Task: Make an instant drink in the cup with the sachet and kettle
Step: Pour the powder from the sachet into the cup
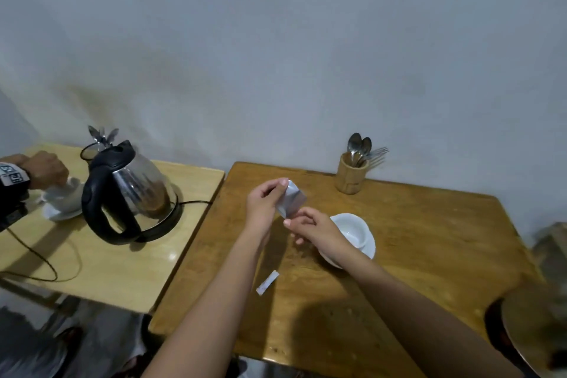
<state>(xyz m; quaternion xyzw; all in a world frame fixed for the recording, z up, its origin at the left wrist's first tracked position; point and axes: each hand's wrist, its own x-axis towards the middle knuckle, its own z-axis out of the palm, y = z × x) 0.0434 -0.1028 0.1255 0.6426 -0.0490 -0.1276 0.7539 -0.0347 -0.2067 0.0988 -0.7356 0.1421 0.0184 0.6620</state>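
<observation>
Silver sachet (291, 200) is up in both hands, just left of the cup (349, 228) and above the counter (429, 242). Left hand (264, 204) has a closed grip pinching the top edge, right hand (316, 228) a closed grip on the lower corner. Torn strip (267, 282) lies on the counter nearer me, so imo it's already open & pouring is next. Tips: bring the open end right over the cup b4 tilting, keep the mouth low, tap the back so powder doesn't clump. Kettle (132, 190) sits on the other counter to the left, well apart, w/ someone else's hand beside it.
</observation>
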